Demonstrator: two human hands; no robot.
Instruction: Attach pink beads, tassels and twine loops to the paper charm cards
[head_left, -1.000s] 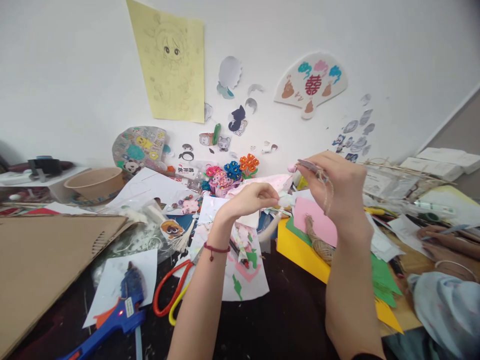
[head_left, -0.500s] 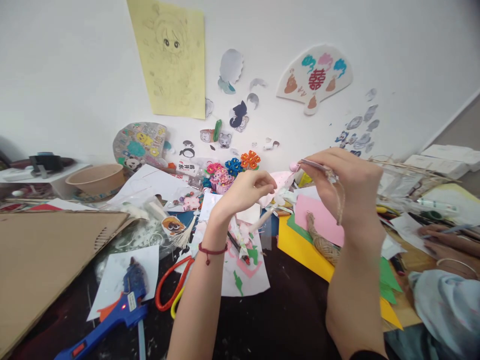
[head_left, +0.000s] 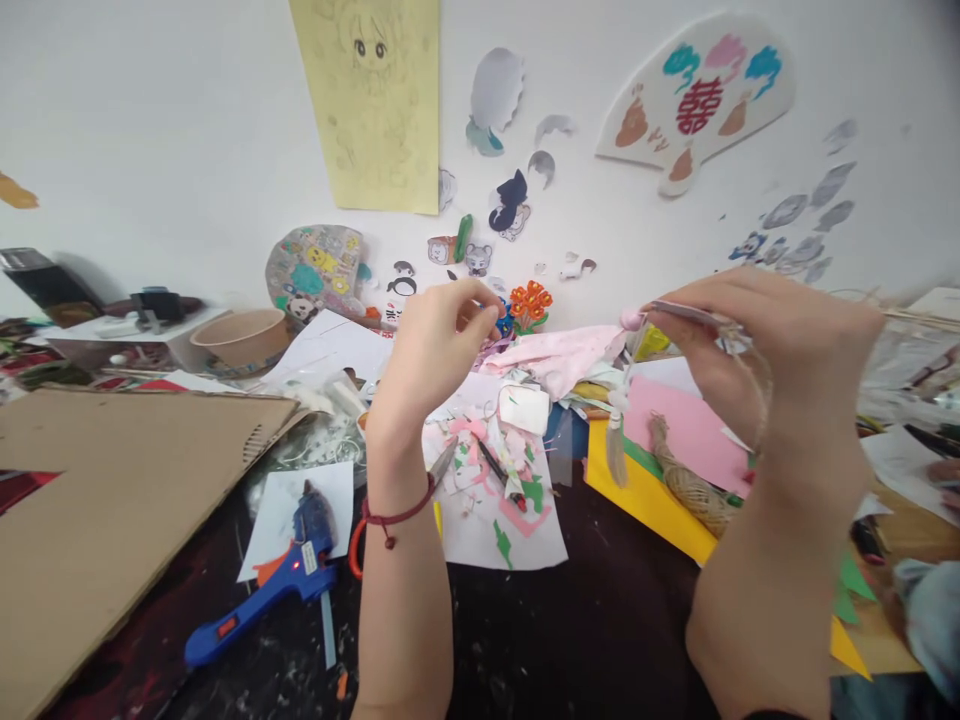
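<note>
Dark worktop (head_left: pixel 600 640), crowded with paper scraps, beneath a white wall (head_left: pixel 150 120) hung with a yellow drawing (head_left: pixel 375 100) and a painted fan cutout (head_left: pixel 697 100); left hand (head_left: pixel 431 350) raised, fingertips pinched together, on what cannot be told; right hand (head_left: pixel 765 350) clenched round a thin stick (head_left: pixel 686 313) with a pink bead at its tip, twine (head_left: pixel 757 400) looped over it, held above pink card (head_left: pixel 686 430); blue glue gun (head_left: pixel 277 580) lying lower left beside brown cardboard (head_left: pixel 112 500); twine ball (head_left: pixel 690 485) on yellow card (head_left: pixel 645 510).
</note>
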